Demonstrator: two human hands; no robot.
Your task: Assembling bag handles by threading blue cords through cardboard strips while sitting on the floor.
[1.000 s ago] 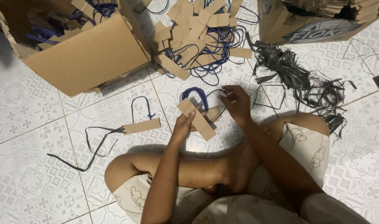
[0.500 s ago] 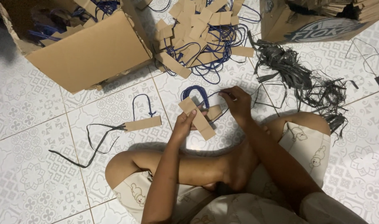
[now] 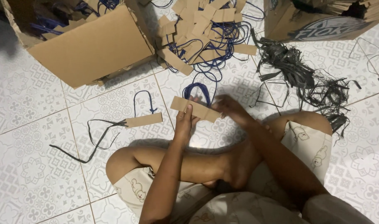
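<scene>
My left hand and right hand both grip one cardboard strip; its blue cord loops above.

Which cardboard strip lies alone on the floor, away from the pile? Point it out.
The cardboard strip left of the left hand, lying flat on the white tile by itself with dark cord trailing from its left end. The others are heaped in the pile or held.

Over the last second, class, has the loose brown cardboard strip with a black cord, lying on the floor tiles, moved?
No. The loose brown cardboard strip stays by the same tile joint, left of the left hand.
</scene>
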